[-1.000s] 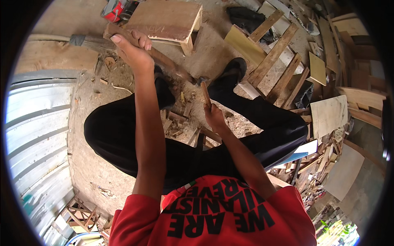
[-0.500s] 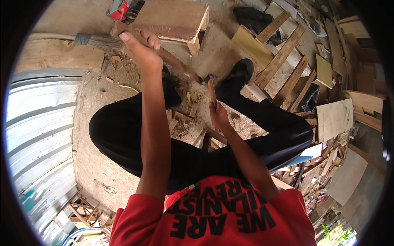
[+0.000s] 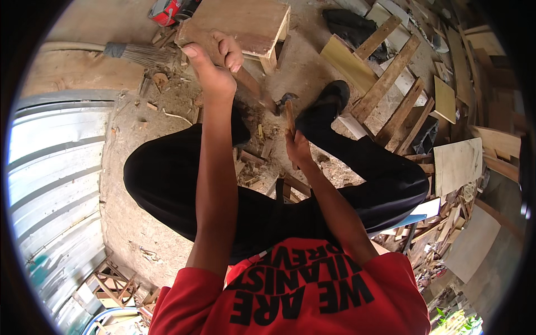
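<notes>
My left hand (image 3: 214, 72) is closed round the upper part of a long piece of wood (image 3: 249, 84), with the thumb on one side and the fingers on the other. The wood slants down toward the floor between my feet. My right hand (image 3: 298, 149) grips the wooden handle of a hammer (image 3: 290, 115). The dark hammer head is close to the lower end of the wood; whether they touch I cannot tell.
A low wooden bench (image 3: 237, 22) stands ahead, near a red can (image 3: 163, 12). A broom (image 3: 139, 54) lies at the left, above a corrugated metal sheet (image 3: 58, 167). Planks (image 3: 385, 81) and boards (image 3: 456, 163) are heaped at the right. Wood scraps litter the floor between my legs.
My left hand and the piece of wood have shifted slightly right and nearer to me, the wood standing more steeply. The hammer has moved slightly right, still in my right hand.
</notes>
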A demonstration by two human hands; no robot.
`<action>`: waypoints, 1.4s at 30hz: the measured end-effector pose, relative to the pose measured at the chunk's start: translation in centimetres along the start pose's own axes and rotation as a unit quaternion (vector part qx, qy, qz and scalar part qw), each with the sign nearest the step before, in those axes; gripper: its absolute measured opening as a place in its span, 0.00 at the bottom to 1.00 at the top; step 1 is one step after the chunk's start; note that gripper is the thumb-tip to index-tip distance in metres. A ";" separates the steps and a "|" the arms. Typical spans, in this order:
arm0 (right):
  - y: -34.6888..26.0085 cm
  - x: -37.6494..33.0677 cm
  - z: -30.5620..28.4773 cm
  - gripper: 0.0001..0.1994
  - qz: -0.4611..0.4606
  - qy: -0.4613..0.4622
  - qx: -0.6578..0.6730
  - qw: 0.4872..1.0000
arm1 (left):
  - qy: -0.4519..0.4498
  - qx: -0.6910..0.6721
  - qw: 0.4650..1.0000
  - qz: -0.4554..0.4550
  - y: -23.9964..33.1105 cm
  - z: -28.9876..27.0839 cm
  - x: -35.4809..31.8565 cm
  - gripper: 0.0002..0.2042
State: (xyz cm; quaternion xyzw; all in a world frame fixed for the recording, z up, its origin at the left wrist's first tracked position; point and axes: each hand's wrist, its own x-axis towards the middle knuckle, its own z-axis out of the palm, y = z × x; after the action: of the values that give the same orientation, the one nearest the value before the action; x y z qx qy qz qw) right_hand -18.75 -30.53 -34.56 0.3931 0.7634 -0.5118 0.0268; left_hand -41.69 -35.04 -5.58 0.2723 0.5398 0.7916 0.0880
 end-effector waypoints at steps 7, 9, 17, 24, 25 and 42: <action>-1.7 1.2 -0.9 0.21 -0.062 0.089 -0.001 0.994 | -0.018 -0.008 1.000 -0.010 0.4 1.1 -1.3 0.41; -4.5 3.6 -2.7 0.21 -0.113 0.123 0.048 0.985 | -0.051 -0.020 0.998 -0.017 -0.2 2.5 -2.1 0.42; -13.6 3.3 -9.3 0.18 -0.182 0.108 0.043 0.976 | -0.099 0.017 0.995 -0.028 -0.4 4.3 -1.7 0.43; -4.0 -1.5 -8.9 0.17 0.023 -0.059 0.147 0.987 | -0.186 -0.151 0.964 -0.117 -0.4 -2.9 0.9 0.44; -4.5 -1.3 -9.0 0.17 0.044 -0.079 0.161 0.983 | -0.199 -0.188 0.954 -0.124 -0.6 -3.8 1.4 0.45; -8.0 1.4 -11.8 0.14 0.135 -0.215 0.068 0.965 | -0.219 -0.192 0.945 -0.147 -0.5 -4.4 2.0 0.45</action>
State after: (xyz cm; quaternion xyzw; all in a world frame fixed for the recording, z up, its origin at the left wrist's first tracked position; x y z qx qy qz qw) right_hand -20.48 -21.62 -23.48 0.3740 0.6431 -0.6265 0.2324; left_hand -45.70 -37.54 -6.52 0.3343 0.3792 0.7793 0.3704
